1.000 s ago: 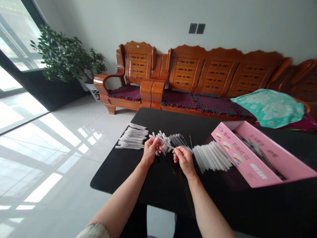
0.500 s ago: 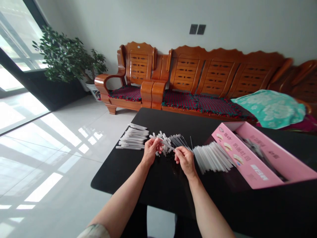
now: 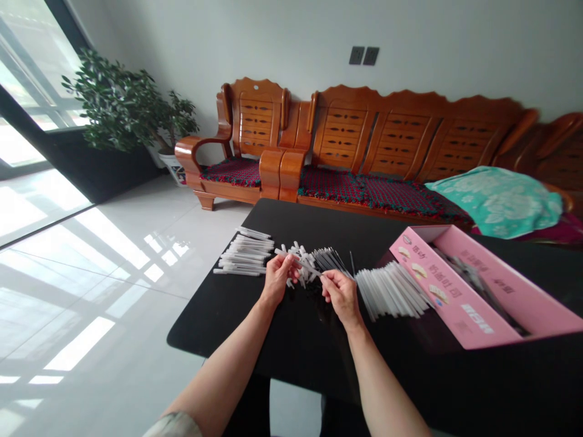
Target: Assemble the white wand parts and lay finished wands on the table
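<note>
Between my hands, just above the table, I hold a whitish pen lengthwise. My left hand pinches its left part with thumb and fingers. My right hand grips the other end with its fingertips. Behind the pen lies a heap of short white pen caps, partly hidden by my left hand. Dark thin pen refills lie in a row beyond my right hand. To its right is a row of translucent pen barrels. Capped white pens are stacked left of my left hand.
A pink box with dark and pale pieces inside stands on the right of the black table. Behind the table are a wooden sofa with a turquoise cloth and a potted plant.
Almost nothing differs. Both hands keep hold of the pen in nearly the same place, and the view has shifted very slightly.
</note>
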A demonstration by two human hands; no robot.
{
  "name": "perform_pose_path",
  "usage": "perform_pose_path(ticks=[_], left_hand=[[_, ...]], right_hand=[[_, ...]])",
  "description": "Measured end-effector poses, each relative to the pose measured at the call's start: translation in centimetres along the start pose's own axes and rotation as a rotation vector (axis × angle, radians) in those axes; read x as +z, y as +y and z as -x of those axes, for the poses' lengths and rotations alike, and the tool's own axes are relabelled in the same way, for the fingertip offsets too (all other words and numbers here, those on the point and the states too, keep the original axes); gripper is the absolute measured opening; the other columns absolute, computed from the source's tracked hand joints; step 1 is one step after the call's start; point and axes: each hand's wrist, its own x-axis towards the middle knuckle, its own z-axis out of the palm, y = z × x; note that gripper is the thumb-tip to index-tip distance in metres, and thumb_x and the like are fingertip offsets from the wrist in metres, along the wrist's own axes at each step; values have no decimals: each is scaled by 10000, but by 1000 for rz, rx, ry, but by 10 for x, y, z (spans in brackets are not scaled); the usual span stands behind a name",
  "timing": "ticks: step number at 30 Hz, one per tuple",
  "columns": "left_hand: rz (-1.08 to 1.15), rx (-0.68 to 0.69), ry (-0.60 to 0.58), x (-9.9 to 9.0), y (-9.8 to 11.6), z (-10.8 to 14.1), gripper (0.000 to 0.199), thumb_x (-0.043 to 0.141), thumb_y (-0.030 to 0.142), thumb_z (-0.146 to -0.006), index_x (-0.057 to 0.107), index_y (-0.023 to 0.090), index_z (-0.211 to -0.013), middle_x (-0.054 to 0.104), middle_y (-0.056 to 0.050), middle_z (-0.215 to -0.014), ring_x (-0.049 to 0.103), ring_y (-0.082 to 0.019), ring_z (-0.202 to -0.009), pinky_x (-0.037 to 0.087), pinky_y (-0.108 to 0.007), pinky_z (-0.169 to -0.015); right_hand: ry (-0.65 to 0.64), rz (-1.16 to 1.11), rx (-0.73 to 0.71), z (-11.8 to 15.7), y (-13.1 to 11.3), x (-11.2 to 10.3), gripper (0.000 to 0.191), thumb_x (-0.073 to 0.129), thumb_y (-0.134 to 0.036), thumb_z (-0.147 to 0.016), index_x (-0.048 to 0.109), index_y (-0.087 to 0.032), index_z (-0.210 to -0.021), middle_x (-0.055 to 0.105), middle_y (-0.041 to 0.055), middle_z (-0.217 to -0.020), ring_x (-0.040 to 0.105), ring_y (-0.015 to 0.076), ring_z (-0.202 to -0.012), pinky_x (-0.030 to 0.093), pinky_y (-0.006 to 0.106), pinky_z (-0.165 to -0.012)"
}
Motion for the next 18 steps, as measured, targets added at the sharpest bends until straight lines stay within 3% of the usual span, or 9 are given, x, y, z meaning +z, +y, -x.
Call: perform_pose_path(ticks=[4, 10, 15, 18], left_hand=[[-2, 1, -1, 1, 0, 0, 419, 720, 523, -792, 677, 112, -861, 678, -44, -679, 564, -101, -478, 443, -200, -404], [-10, 2, 12, 1, 0, 0, 433, 724, 541, -778, 680, 117, -852, 677, -41, -668, 565, -105, -474, 436, -205, -403], [-9, 8, 4, 1, 1, 0, 423, 718, 535, -785, 685, 119, -855, 681, -43, -675, 565, -105, -477, 438, -207, -407], [-10, 8, 12, 1, 0, 0, 430, 718, 543, -780, 687, 122, -858, 681, -42, -677, 569, -106, -479, 442, -209, -413]], right_hand=[[16, -28, 22, 0, 1, 0, 315, 642, -467, -848, 642, -162, -926, 553, -44, -540, 479, 87, -438, 389, 180, -404], [-9, 61, -30, 0, 0, -1, 339, 571, -482, -895, 646, -164, -805, 549, -31, -516, 459, 80, -406, 364, 183, -393], [22, -25, 52, -1, 3, 0, 348, 685, -477, -803, 628, -171, -958, 558, -47, -548, 491, 96, -454, 388, 179, -397], [12, 22, 25, -1, 2, 0, 358, 634, -508, -838, 654, -166, -942, 553, -41, -530, 475, 94, -430, 378, 185, -388]])
